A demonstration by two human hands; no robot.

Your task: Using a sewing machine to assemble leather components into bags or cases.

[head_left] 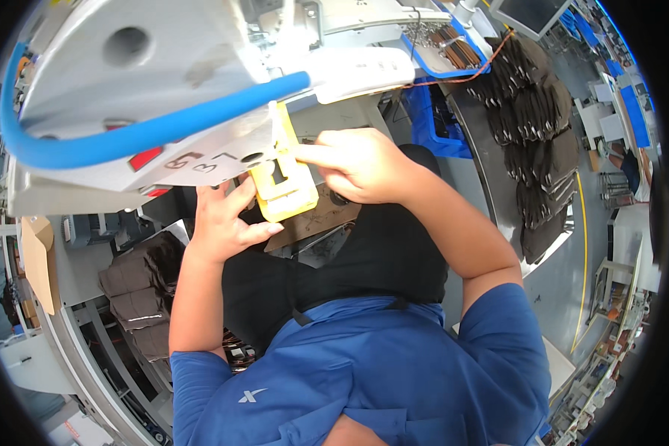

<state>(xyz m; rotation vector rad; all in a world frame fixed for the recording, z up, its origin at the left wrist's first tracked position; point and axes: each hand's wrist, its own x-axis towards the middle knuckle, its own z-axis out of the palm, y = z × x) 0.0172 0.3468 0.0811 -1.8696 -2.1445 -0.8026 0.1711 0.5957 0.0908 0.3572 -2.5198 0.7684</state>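
Observation:
A yellow plastic frame-shaped jig point(286, 192) sits under the head of a grey sewing machine point(149, 82), over a dark brown fabric piece point(314, 220). My right hand point(353, 165) rests on the jig's right side, index finger pointing left along its upper bar. My left hand point(223, 217) lies to the jig's left, fingers spread, thumb touching the brown fabric at the jig's lower edge. Neither hand grips anything.
A blue hose point(141, 132) curves across the machine. Stacks of dark brown fabric pieces lie on a curved table at the right point(535, 126) and at lower left point(137, 290). A blue tray point(442, 48) with small parts sits behind. A cardboard box point(41, 260) stands at left.

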